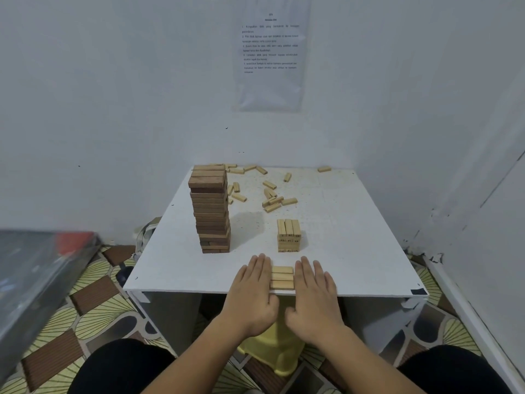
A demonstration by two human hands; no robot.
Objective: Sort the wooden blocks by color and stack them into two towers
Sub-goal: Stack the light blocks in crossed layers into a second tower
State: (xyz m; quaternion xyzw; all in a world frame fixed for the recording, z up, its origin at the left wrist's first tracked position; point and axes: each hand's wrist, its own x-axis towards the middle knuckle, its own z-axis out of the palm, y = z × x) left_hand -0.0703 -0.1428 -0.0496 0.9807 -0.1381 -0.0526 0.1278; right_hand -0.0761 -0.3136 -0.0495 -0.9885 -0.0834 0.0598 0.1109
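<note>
The fingers [262,268] of the left hand [252,288] are straight and close together. They press on one end of a row of three light blocks [282,277]. The right hand [312,291] has straight fingers too, a little spread, and they press on the other end. Neither hand curls round anything. The row lies flat at the near edge of the bench [355,237], about in the middle.

Just behind the row stands the short light tower [289,236]. The tall dark tower [211,209] stands nearer the left edge, and its top layers look a bit crooked. Many loose light blocks [272,197] lie scattered toward the far edge.

I think the blocks are hard, light and smooth. They will not bend or break, but they can slip apart. The best hold is likely a squeeze on the short ends of the row, so all three lift as one. The dark tower looks easy to knock over.
</note>
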